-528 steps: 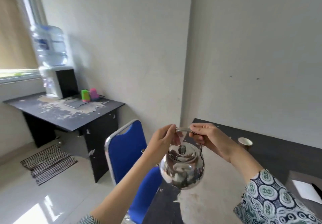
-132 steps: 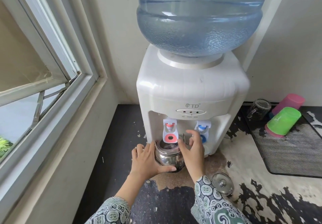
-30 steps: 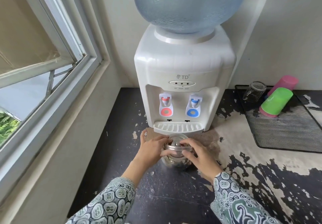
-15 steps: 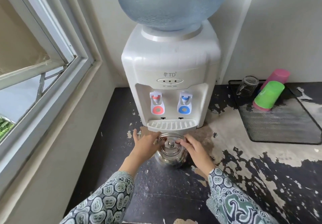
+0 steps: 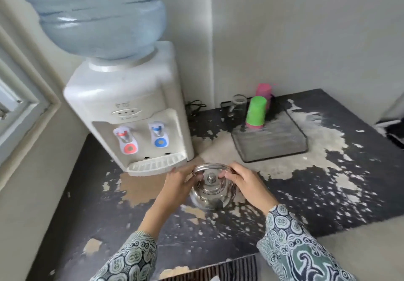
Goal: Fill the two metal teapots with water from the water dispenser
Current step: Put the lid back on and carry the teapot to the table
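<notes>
The shiny round metal teapot (image 5: 211, 193), lid on, is held at frame centre by its arched handle (image 5: 211, 167), gripped by left hand (image 5: 177, 184) and right hand (image 5: 244, 182), just before the white water dispenser (image 5: 131, 110). Carrying away seems in hand; a level lift is called for.

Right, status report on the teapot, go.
Both hands, left and right, on teapot handle. Teapot lidded, clear of dispenser. Nothing in the way.
</notes>
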### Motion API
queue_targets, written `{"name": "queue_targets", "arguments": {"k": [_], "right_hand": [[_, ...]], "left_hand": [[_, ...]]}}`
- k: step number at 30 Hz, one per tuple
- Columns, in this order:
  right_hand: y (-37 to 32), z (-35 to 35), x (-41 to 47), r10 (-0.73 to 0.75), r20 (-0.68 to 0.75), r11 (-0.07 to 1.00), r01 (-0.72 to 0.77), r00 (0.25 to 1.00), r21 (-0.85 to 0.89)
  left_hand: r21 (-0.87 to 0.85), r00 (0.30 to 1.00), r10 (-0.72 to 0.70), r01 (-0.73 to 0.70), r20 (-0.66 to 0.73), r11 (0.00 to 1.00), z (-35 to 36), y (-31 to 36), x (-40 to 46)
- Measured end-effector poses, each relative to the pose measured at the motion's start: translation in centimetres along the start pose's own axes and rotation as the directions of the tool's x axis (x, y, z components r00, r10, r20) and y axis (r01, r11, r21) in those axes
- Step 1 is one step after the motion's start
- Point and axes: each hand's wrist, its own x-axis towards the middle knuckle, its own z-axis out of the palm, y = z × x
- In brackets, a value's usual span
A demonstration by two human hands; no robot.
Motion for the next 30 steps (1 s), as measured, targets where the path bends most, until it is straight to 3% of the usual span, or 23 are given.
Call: {"name": "queue_targets", "arguments": {"k": [2, 7, 14, 21, 25, 30], "right_hand": [[0.1, -4.6, -3.0, 0.010, -0.043, 1.000, -0.011, 0.999, -0.010], [1.7, -14.9, -11.3, 0.036, -0.234, 0.999, -0.039, 0.972, -0.006], [4.7, -25.6, -25.6, 0.146, -0.487, 0.989, -0.114, 0.861, 0.096], [8.1, -33.2, -39.5, 0.281, -0.774, 0.956, -0.237, 0.567, 0.173], [10.0, -37.6, -46.4, 0.315, -0.874, 0.939, -0.257, 0.370, 0.229], [12.6, -43.7, -53.4, 0.347, -0.910, 0.914, -0.296, 0.224, 0.276]], "left_hand": [[-0.141, 0.997, 0.058, -0.051, 0.050, 0.989, 2.4, 4.7, 0.0], [-0.222, 0.961, 0.237, -0.202, 0.145, 0.954, 9.9, 14.8, -0.2], [-0.373, 0.832, 0.491, -0.384, 0.257, 0.845, 21.8, 27.7, -1.5], [-0.581, 0.595, 0.650, -0.343, 0.473, 0.738, 34.9, 39.9, -3.4], [-0.637, 0.440, 0.723, -0.355, 0.532, 0.685, 42.6, 47.1, -4.9], [-0.683, 0.316, 0.738, -0.283, 0.596, 0.673, 51.5, 55.2, -6.8]]}}
